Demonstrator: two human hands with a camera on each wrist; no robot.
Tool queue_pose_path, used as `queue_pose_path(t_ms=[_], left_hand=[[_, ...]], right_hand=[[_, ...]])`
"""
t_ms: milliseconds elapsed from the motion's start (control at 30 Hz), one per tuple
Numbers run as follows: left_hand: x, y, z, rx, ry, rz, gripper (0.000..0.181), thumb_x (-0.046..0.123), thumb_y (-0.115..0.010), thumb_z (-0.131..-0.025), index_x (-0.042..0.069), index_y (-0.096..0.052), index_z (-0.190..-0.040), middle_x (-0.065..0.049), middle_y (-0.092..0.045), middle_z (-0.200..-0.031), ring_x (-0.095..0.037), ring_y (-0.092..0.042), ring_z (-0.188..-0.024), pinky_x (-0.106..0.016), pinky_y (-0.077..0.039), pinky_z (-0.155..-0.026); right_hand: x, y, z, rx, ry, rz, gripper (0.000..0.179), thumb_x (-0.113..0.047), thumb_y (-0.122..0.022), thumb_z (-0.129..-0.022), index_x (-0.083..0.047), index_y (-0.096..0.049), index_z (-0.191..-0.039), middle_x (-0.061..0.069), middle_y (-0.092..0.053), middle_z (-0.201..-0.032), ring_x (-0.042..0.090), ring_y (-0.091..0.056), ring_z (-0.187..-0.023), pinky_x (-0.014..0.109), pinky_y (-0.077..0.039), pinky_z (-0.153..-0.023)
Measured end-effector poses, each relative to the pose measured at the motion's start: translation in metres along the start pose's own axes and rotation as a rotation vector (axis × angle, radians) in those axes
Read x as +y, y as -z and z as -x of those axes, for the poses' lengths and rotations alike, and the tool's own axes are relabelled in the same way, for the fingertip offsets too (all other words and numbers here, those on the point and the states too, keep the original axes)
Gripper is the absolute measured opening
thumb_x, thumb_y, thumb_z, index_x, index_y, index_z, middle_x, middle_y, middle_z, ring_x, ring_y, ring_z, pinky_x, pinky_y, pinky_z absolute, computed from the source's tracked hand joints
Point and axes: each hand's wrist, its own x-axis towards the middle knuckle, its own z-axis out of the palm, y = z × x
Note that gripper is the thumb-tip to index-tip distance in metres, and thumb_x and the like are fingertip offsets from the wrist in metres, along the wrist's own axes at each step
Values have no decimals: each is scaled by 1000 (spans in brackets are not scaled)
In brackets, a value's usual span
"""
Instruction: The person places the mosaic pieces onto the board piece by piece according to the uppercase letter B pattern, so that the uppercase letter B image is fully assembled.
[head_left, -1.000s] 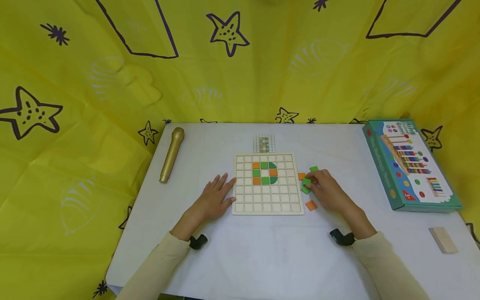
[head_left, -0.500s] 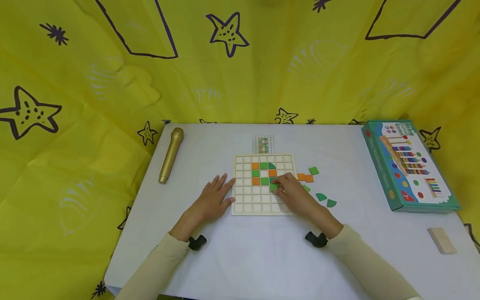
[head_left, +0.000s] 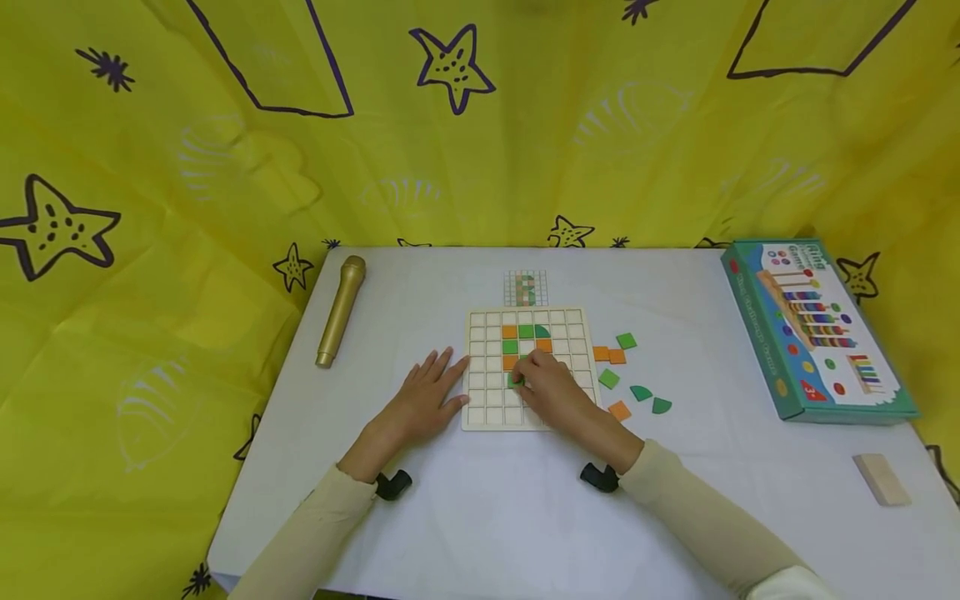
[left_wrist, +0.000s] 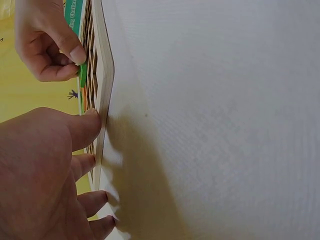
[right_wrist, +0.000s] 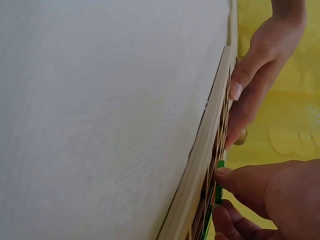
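Note:
My right hand (head_left: 555, 390) pinches a green square tile (head_left: 513, 380) between thumb and fingers, low over the wooden grid board (head_left: 480, 414). The tile is just below an orange tile (head_left: 510, 362) in the pattern's left column. Other orange and green tiles fill cells above, some hidden behind the hand. In the left wrist view the held tile (left_wrist: 83, 75) stands tilted near the grid. My left hand (head_left: 426, 400) lies with fingers spread, fingertips and thumb against the board's left edge.
Right of the board lie loose orange squares (head_left: 617, 357), green squares (head_left: 626, 341) and green quarter-circles (head_left: 641, 392). A pattern card (head_left: 526, 288) touches the board's far edge. Farther out are a gold microphone (head_left: 341, 312), a green game box (head_left: 825, 333) and a wooden block (head_left: 882, 479).
My right hand has picked up a green square from the loose tiles and carried it left across the board, below the pattern. The left hand has stayed at the board's edge.

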Motion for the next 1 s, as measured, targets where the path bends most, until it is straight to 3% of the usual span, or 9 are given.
queue_pose_path(t_ms=[267,600,833,1000], left_hand=[[0,1,0,3,-8,6,69,46,-50,-110,21,-26,-170,-14,-14,-177,-40,-9,-164,-63,-14,-129],[-1,2,0,4,-5,9,69,47,-51,-110,21,-26,-170,-15,-14,-177,-40,-9,-164,-63,-14,-129],[-1,0,-1,-1,-7,-1,70,48,-49,-110,22,-24,-170,-13,-13,-177,-39,-8,-164,-62,-13,-129],[-1,0,-1,5,-9,0,70,47,-51,-110,22,-26,-170,-14,-14,-177,-39,-8,-164,-63,-14,-129]], right_hand=[[-5,-3,-3,38,66,21,8,2,-75,-95,-5,-75,-99,8,-65,-104,26,-64,-98,39,-58,-87],[-4,0,-3,26,67,44,11,-2,-76,-96,-6,-78,-105,7,-68,-109,27,-63,-104,43,-55,-92],[10,15,3,-43,-44,-38,21,-11,-74,-99,-9,-77,-120,7,-63,-121,29,-56,-117,45,-49,-98],[34,39,9,-29,-133,-82,27,-12,-70,-102,-6,-72,-128,12,-61,-130,35,-53,-127,53,-48,-106]])
